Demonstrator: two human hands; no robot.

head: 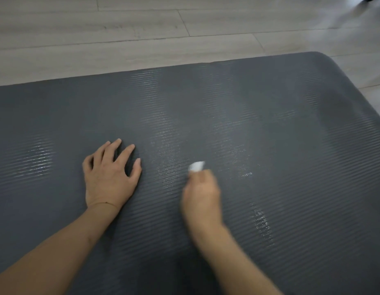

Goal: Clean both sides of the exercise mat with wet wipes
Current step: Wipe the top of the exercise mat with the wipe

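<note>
Mat: the exercise mat (269, 124) is dark grey with thin ridges running across it. It lies flat on the floor and fills most of the view. One rounded corner shows at the far right.

Wet marks: shiny wet streaks (161, 128) run in bands across the mat, some far from the hands and some close. One more shiny patch sits at the left side, and another near the right arm.

Left hand: the left hand (109, 177) lies palm down on the mat. Its fingers are spread apart and a little bent, with the tips touching the mat. It holds nothing.

Right hand: the right hand (201, 194) is just beside the left one, low over the mat or on it. It is blurry, so the fingers are hard to see, but they look curled around the wipe.

Wipe: the wet wipe (197, 166) is a small white wad. It sticks out from the front of the right hand. It looks like it touches the mat, right by one of the wet streaks.

Arms: both forearms are bare and come in from the bottom of the view.

Floor: the floor (121, 28) is pale wood planks. It shows past the far edge of the mat and at the right side.
</note>
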